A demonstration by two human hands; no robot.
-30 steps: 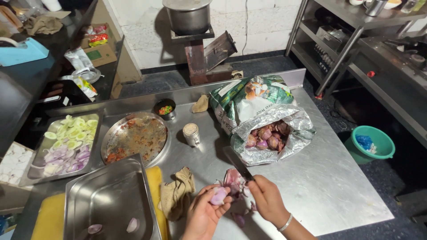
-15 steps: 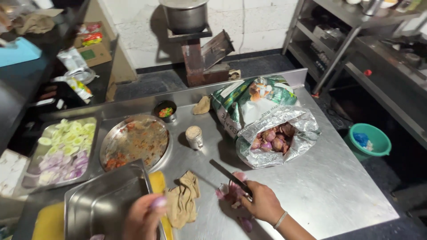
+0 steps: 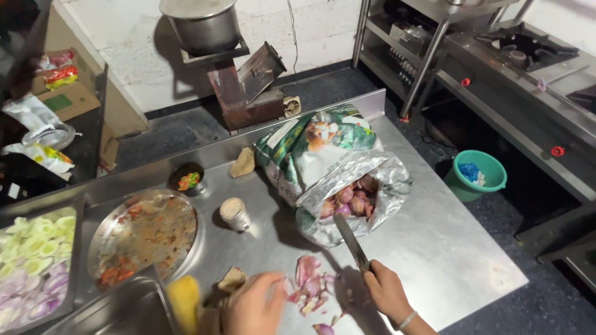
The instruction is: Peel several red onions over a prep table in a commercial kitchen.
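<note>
my right hand is closed around the handle of the knife, fingers wrapped tight, the blade pointing away from me toward the open foil bag. my left hand is blurred at the near edge of the steel table; its fingers look loosely curled and spread beside the pile of onion skins, and i cannot tell whether it has hold of anything.

the skins and trimmed bits lie on the table right between my hands, just near of the knife tip. the bag lies on its side farther back, its mouth facing me, with a good number of unpeeled red onions showing inside.

judging from how things lie, the peeling and cutting is somewhere in the middle. far to the left, a tray already holds sliced purple onion and pale green slices, so a fair share looks done. the bag is far from empty, so i judge plenty is left, and the peel heap has not been cleared.

around me: a round metal plate with orange and brown scraps to the left, a small jar standing beside it, a little dark bowl of coloured bits farther back, a steel pan at the near left corner, and a crumpled cloth just left of my left hand. a green bucket sits on the floor to the right.
</note>
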